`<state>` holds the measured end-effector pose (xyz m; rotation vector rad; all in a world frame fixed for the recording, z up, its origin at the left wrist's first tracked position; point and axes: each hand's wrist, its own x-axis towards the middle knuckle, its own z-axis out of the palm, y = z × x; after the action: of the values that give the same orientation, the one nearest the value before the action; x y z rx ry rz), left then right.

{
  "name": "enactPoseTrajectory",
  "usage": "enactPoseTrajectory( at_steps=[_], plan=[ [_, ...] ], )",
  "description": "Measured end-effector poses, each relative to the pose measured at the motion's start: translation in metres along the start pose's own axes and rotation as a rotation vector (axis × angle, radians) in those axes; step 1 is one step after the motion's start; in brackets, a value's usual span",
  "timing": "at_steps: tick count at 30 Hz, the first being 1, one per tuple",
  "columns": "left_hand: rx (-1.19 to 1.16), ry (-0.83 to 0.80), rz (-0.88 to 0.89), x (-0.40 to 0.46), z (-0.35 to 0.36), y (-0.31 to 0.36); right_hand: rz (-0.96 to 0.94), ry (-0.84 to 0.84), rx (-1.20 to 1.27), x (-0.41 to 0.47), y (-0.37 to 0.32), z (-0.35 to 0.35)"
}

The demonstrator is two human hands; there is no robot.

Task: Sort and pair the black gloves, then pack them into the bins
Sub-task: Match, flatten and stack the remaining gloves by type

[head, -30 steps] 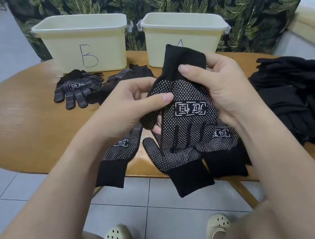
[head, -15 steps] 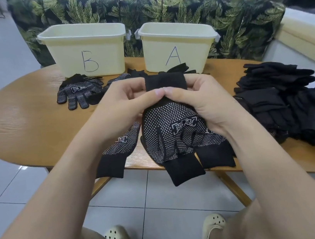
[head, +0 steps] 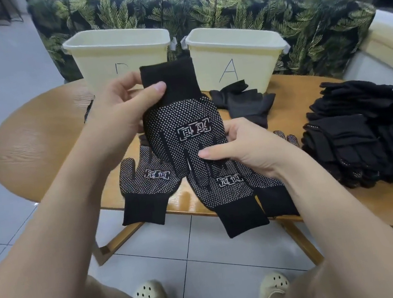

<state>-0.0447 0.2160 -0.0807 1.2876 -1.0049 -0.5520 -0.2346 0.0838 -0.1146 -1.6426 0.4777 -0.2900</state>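
While cuffs overhang table edge (head: 194, 211) | left hand (head: 115, 114), right hand (head: 243, 149) grip glove (head: 182, 125)

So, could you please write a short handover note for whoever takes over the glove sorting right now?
Left hand pinches the cuff of the held dotted glove; right hand grips its finger end.
Two dotted gloves lie at the near table edge, cuffs overhanging. A plain glove lies before bin A; bin B stands beside it.
Unsorted pile sits on the right.
Bin contents not visible.
Left: pair the held glove, bin it, work through the pile.
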Motion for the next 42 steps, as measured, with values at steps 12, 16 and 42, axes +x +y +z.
enactPoseTrajectory(
  at_steps=[12, 16, 42],
  plan=[
    [0.227, -0.014, 0.003, 0.049, -0.047, 0.011, -0.175, 0.136, 0.040, 0.067, -0.014, 0.022],
    [0.281, -0.028, 0.014, 0.060, -0.055, 0.009, -0.236, 0.205, 0.107, 0.084, -0.021, 0.030],
    [0.348, -0.047, 0.098, 0.024, -0.059, -0.015, -0.486, 0.252, -0.293, 0.062, -0.026, 0.047]
  ],
)
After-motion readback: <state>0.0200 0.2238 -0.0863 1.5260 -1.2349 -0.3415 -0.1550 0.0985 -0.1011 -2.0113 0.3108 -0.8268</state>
